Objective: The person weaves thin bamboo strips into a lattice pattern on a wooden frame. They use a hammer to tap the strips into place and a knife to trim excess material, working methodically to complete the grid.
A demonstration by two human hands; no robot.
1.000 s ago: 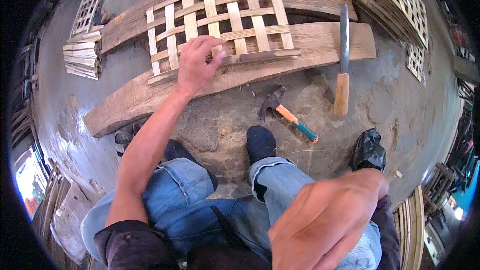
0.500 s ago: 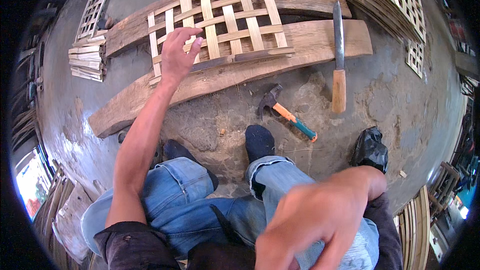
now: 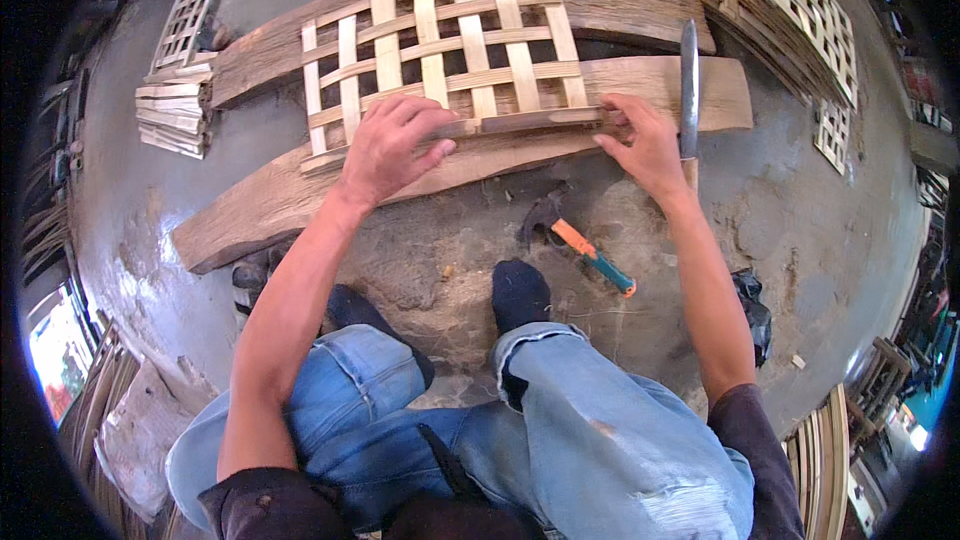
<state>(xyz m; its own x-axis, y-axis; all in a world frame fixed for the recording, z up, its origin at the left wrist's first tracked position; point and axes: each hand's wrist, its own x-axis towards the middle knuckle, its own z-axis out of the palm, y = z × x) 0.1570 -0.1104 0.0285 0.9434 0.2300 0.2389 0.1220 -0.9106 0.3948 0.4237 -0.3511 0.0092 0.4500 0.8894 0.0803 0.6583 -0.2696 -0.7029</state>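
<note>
Faded jeans (image 3: 600, 440), dark socks, prob. black sleeves.

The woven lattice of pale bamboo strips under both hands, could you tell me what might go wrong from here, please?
1. The long-bladed knife lies right beside the right hand; a slip sideways could cut it.
2. The woven lattice of pale bamboo strips bridges two rough wooden planks; pressure from the left hand might shift it.
3. The orange-handled hammer lies near the feet, a possible trip.

The right hand (image 3: 645, 145) hides the long knife's handle (image 3: 690, 168).
</note>
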